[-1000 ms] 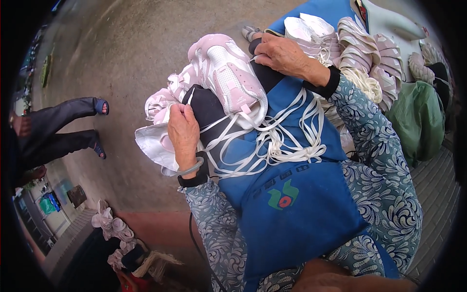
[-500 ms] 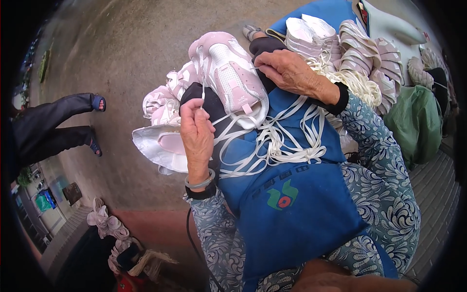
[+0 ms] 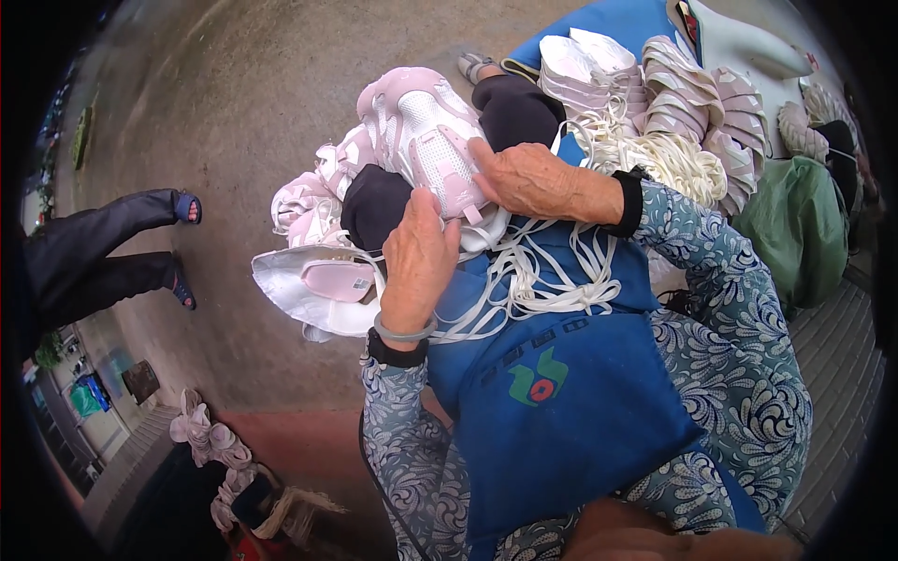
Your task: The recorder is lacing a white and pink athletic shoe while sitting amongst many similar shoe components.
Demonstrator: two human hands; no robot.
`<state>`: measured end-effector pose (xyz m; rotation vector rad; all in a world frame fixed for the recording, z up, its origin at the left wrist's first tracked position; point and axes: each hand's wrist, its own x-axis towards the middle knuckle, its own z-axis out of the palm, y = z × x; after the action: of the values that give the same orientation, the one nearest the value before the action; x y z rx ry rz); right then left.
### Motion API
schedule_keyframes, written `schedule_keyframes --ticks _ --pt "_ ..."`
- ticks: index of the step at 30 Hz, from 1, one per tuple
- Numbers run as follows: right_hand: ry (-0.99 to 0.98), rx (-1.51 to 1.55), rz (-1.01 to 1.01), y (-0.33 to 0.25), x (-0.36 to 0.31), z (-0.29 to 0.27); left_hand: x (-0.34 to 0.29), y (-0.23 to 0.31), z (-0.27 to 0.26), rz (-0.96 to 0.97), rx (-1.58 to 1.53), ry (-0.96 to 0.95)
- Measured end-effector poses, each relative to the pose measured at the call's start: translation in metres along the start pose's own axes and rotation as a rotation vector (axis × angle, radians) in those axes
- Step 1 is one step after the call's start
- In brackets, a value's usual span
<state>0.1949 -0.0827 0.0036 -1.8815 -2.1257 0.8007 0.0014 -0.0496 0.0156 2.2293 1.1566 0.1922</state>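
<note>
A pink and white sneaker upper [image 3: 423,120] lies across my lap, its toe pointing away and its pink tongue [image 3: 456,192] toward me. My left hand [image 3: 417,257] is closed at the near left edge of the upper, fingertips pinched together; what sits between them is hidden. At the right edge, my right hand [image 3: 535,179] grips the upper between thumb and fingers. Loose white shoelaces [image 3: 547,283] lie in loops over the blue apron [image 3: 580,393], just below both hands.
More pink uppers [image 3: 304,201] and a white-lined upper [image 3: 281,280] lie left. Nested uppers [image 3: 678,89] and a heap of cream laces [image 3: 669,159] sit right, near a green bag [image 3: 793,229]. Another person's legs [image 3: 103,229] show at far left.
My left hand has moved right and down to the upper's near edge. My right hand has come down and left onto its right edge. The lace stretched from the left fingers no longer shows.
</note>
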Motion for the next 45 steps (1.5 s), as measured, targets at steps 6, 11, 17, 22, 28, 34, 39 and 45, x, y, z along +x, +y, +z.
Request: schedule_keyframes --ticks 6,11,17,22,28,34,39,45 --pt "-0.027 0.201 -0.037 0.013 0.010 -0.022 0.005 -0.012 -0.018 -0.152 -0.406 -0.040" --pt "0.110 0.423 -0.073 0.010 0.032 -0.043 0.021 -0.025 -0.028 -0.175 -0.568 0.187" --pt "0.161 0.070 -0.072 0.010 0.059 -0.029 0.048 -0.018 -0.027 -0.193 -0.354 0.183" --pt "0.309 0.039 -0.230 0.016 0.055 -0.024 0.057 -0.021 -0.019 -0.049 -0.212 0.215" --pt "0.315 0.045 -0.266 0.014 0.060 -0.020 0.055 -0.023 -0.021 -0.122 -0.195 0.110" --pt "0.225 0.013 -0.172 0.007 0.061 -0.027 0.060 -0.022 -0.027 -0.175 -0.230 -0.058" --pt "0.304 -0.025 -0.181 0.008 0.062 -0.024 0.057 -0.024 -0.024 -0.100 -0.188 -0.063" --pt "0.278 0.109 -0.195 0.011 0.067 -0.021 0.061 -0.030 -0.020 -0.172 -0.229 -0.101"
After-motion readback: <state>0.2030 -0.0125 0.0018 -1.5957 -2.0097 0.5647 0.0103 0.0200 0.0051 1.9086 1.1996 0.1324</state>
